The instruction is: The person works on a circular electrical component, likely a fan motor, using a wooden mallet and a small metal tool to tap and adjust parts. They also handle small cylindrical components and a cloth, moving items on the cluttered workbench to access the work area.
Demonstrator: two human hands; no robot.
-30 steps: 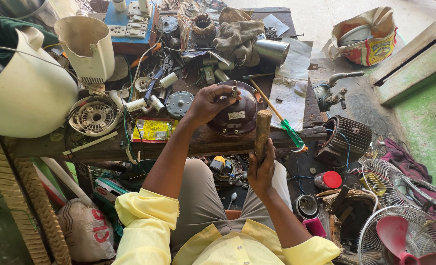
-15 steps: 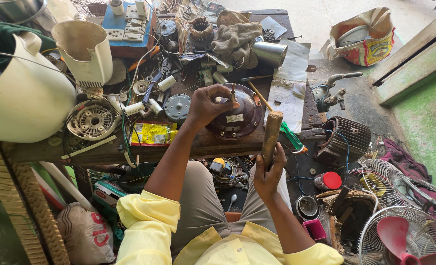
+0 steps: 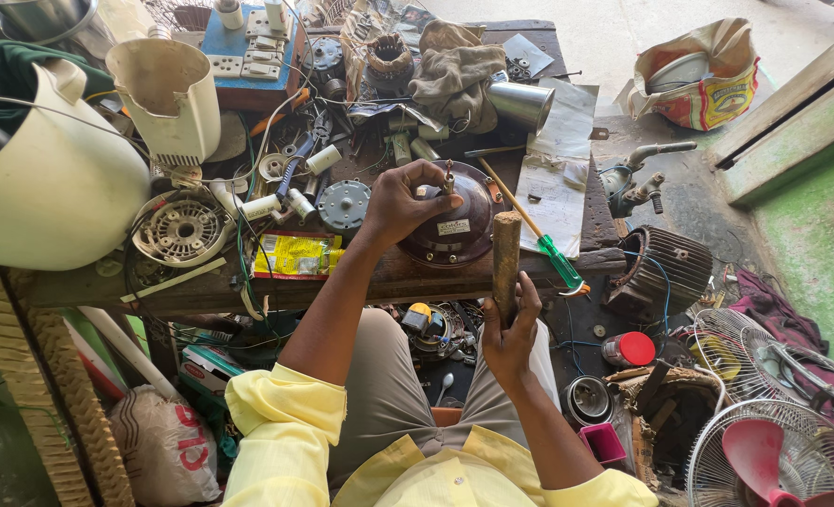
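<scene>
Head view: I'm holding my left hand [image 3: 400, 202] on the dark round motor housing [image 3: 456, 225], which is sitting at the near edge of the desk [image 3: 201, 291]. Left grip is pinching closed on a small metal pin [image 3: 450, 176] standing upright on the housing's top, apparently steadying it so it stays vertical. Right hand [image 3: 511, 329] is wrapping closed around the lower end of a wooden stick [image 3: 505, 255], holding it upright just beside the housing's right side, off the desk's near edge; it reads like a mallet kept ready, though that's my guess. A green-handled screwdriver [image 3: 553, 258] is lying diagonally just right of the stick, its handle sticking out over the near edge, within easy reach. A grey round motor part [image 3: 344, 204] is resting just left of my left wrist, and a yellow packet [image 3: 297, 254] is lying near the desk's near edge. A white fan base [image 3: 51, 188] is crowding the left edge. On the floor at right, a ribbed motor stator [image 3: 661, 268] and a fan guard [image 3: 774, 460] are parked out of the way.
</scene>
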